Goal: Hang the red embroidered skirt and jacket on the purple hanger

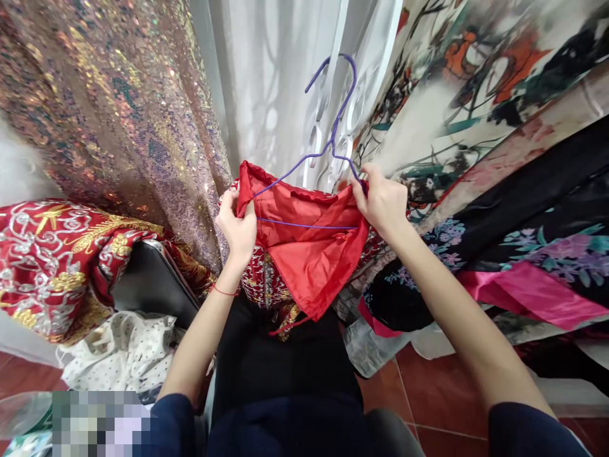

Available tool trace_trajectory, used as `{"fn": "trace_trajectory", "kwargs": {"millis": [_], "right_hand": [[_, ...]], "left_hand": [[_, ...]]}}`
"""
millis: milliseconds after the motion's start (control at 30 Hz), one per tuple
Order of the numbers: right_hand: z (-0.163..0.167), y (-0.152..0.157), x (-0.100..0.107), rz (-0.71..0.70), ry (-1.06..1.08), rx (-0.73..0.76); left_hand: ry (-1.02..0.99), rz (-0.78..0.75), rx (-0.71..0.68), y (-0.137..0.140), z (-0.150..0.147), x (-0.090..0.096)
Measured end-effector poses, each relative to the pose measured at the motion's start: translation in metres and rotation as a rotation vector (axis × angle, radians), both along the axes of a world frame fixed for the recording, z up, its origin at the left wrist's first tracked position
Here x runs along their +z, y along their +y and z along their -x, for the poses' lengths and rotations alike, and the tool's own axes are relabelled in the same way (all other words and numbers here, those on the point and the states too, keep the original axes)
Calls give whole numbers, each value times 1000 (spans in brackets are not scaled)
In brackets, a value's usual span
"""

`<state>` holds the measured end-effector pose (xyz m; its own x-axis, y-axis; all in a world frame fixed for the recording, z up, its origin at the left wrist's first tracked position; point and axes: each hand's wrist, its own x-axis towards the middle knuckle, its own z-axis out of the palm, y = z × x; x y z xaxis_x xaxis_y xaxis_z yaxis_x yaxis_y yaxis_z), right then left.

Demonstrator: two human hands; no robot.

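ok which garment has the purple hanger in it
The red-lined garment between the left hand and right hand: the purple hanger sits partly inside, hook sticking out. No hanger shows in the red embroidered cloth, sequined cloth or dotted white cloth.

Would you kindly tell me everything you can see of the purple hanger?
The purple hanger is thin and looks like coated wire. Its open hook points away from the person, the tip curving to the left. Below the neck, two shoulders slope outward, and a slim straight bar runs across beneath them. The lower part sits in the opening of the red garment, whose fabric hides both ends. The left hand and right hand pinch the fabric near those ends.
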<state>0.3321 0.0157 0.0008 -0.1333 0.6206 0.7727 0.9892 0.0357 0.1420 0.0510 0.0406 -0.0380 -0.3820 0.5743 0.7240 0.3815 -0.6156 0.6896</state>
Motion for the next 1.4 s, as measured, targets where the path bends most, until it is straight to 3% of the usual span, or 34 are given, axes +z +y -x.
{"fn": "trace_trajectory", "kwargs": {"millis": [233, 300, 433, 500, 567, 667, 833, 933, 1100, 1267, 1400], "right_hand": [[-5, -17, -34, -300, -287, 471], [-1, -30, -49, -243, -414, 557], [2, -50, -85, 62, -778, 843], [3, -53, -98, 107, -873, 918], [9, -52, -103, 83, -903, 915], [34, -45, -95, 124, -852, 893], [92, -28, -58, 283, -713, 910], [110, -16, -25, 199, -524, 791], [110, 10, 29, 3, -109, 511], [110, 22, 35, -1, -120, 505], [108, 22, 27, 52, -171, 496]], "left_hand": [[-16, 63, -120, 11, 42, 4], [51, 88, -130, 10, 52, 10], [181, 65, -94, 15, 70, 23], [211, 78, -175, 21, 77, 28], [222, 155, -351, 26, 81, 31], [237, 252, -536, 26, 80, 32], [459, 157, -502, 11, 79, 38], [580, 168, -522, 4, 84, 44], [682, 118, -537, 3, 82, 52], [816, 78, -381, 9, 76, 59], [695, 21, -305, 17, 75, 53]]}}
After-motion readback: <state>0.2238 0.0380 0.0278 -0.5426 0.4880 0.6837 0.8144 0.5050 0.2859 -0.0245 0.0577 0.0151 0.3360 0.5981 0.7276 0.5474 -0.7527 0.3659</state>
